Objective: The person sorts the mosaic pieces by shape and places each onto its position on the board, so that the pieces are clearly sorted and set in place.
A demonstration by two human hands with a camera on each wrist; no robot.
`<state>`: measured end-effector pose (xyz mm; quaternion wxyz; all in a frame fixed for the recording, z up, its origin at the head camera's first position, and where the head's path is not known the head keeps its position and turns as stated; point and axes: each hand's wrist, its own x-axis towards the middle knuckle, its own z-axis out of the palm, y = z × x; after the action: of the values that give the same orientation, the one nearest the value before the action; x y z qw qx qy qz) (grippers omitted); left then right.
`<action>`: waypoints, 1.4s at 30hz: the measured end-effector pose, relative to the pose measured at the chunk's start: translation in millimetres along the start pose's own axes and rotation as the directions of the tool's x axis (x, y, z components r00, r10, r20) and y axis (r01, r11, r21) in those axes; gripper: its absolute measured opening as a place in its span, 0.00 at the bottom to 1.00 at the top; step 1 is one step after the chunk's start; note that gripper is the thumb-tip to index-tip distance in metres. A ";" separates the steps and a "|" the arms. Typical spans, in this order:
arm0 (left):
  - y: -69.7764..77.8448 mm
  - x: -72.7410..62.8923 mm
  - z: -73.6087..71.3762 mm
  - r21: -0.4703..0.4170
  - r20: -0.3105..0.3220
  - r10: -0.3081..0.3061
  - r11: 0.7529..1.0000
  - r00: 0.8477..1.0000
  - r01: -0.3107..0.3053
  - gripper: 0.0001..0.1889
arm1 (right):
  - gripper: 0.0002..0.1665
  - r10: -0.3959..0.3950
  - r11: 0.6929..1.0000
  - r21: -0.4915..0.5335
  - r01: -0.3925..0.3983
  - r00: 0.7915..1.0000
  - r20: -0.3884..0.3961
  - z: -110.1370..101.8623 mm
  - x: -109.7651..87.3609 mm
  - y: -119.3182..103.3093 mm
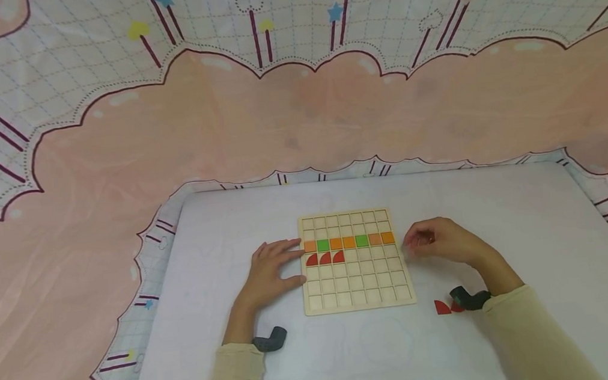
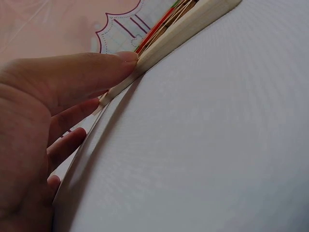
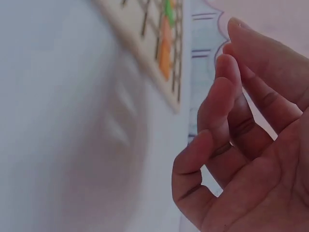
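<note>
Grip on the left hand (image 1: 270,274) is loose and spread — thumb and fingertips just touching the left edge of the wooden board (image 1: 374,281). Right hand (image 1: 444,241) hovers just beside the board's right edge, fingers loosely curled, nothing in them that I can see. Board's lying flat on the white tabletop (image 1: 351,355), between the hands. Third row down is all orange and green squares (image 1: 349,243); right below, three red quarter-circles (image 1: 327,260) start from the left. Two loose red pieces (image 1: 442,307) sit near the right wrist — one's partly hidden behind the dark wrist gadget (image 1: 469,298).
</note>
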<state>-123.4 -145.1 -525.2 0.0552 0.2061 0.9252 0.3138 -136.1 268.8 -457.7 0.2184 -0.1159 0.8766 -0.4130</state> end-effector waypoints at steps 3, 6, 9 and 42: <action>0.4 -0.4 -0.4 -0.009 -0.002 0.006 1.000 1.000 -0.006 0.30 | 0.06 0.020 0.999 -0.040 -0.019 0.999 0.027 -4.3 -9.5 9.8; 0.7 -0.5 -0.3 -0.010 -0.004 0.011 1.000 1.000 -0.011 0.30 | 0.07 0.007 0.996 -0.092 -0.001 0.998 0.060 -9.0 -18.8 18.0; 0.3 -0.3 0.2 -0.003 -0.009 0.014 1.000 1.000 -0.014 0.30 | 0.08 0.002 0.991 -0.130 0.011 0.995 0.095 -12.9 -28.1 24.2; -2.2 0.2 0.8 -0.010 -0.002 0.007 1.000 1.000 -0.007 0.30 | 0.10 -0.071 0.991 -0.090 0.094 0.969 0.235 -1.0 -45.2 55.1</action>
<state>-124.2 -146.2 -527.2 0.0541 0.2087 0.9229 0.3190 -98.2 321.7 -486.9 0.2956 -0.2105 0.8592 -0.3606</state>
